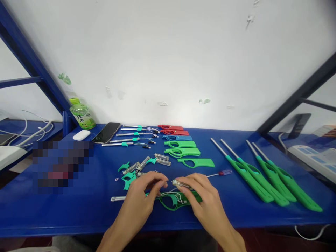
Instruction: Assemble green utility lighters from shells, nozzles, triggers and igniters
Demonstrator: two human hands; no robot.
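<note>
My right hand [203,192] grips a small clear fuel tank [179,183] between thumb and fingers, its metal-tipped end turned left. Facing that end, my left hand [141,192] has thumb and fingertips pinched together; whatever is between them is too small to make out. Beneath both hands lies an open green lighter shell [168,208] with a teal trigger [173,200], white wires [180,198] and a metal rod [118,198] pointing left. The right hand partly covers the shell's handle end. Loose teal triggers [128,180] and several clear tanks [163,162] lie just behind the left hand.
Red, blue and green shell halves [196,162] line the back, beside wired metal rods [115,144]. Right stand several assembled green lighters [249,178]; a screwdriver [225,172] lies nearer. Left are a phone [107,132], white case [81,135], bottle [82,114] and a pixelated patch.
</note>
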